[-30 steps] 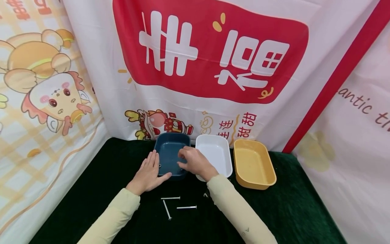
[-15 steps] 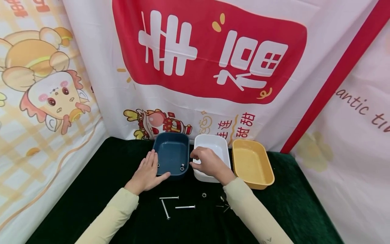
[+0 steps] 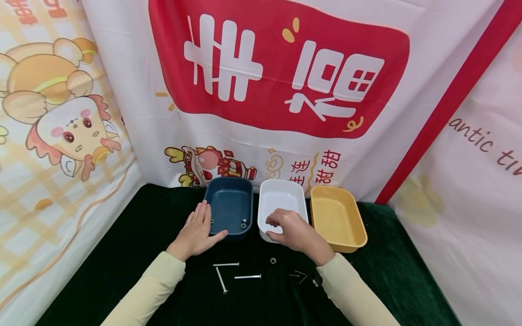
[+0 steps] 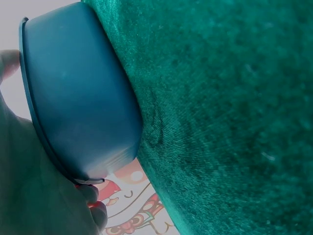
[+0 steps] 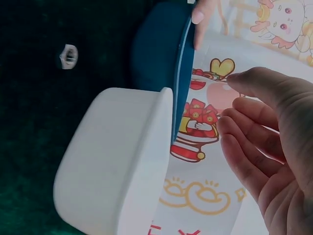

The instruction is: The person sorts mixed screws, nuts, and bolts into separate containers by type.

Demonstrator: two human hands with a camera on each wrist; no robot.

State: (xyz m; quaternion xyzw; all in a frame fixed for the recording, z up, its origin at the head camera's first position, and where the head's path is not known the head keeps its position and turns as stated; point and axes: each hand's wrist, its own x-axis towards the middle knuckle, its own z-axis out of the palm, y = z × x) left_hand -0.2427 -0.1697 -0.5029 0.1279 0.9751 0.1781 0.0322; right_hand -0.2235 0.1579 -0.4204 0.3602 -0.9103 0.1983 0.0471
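My left hand (image 3: 197,231) rests along the left front rim of a dark blue plastic box (image 3: 228,203), fingers straight, thumb across the front edge. The left wrist view shows this box's outer wall (image 4: 78,93). Inside it, small metal nuts (image 3: 244,223) lie at the front right, and another nut (image 3: 212,221) sits by my left fingers. Over the front of a white box (image 3: 281,199) hovers my right hand (image 3: 295,231). Its fingers are loosely bent, with nothing between them in the right wrist view. A loose nut (image 3: 273,261) lies on the dark green cloth.
A yellow box (image 3: 338,215) stands right of the white one. Three long bolts (image 3: 248,276) lie in front of the blue box. Several thin nails or screws (image 3: 299,275) lie near my right sleeve. A printed curtain (image 3: 228,127) hangs close behind the boxes.
My right hand has left the blue box and moved right, over the white box, uncovering nuts in the blue box and the loose nut on the cloth. The left hand has stayed put.
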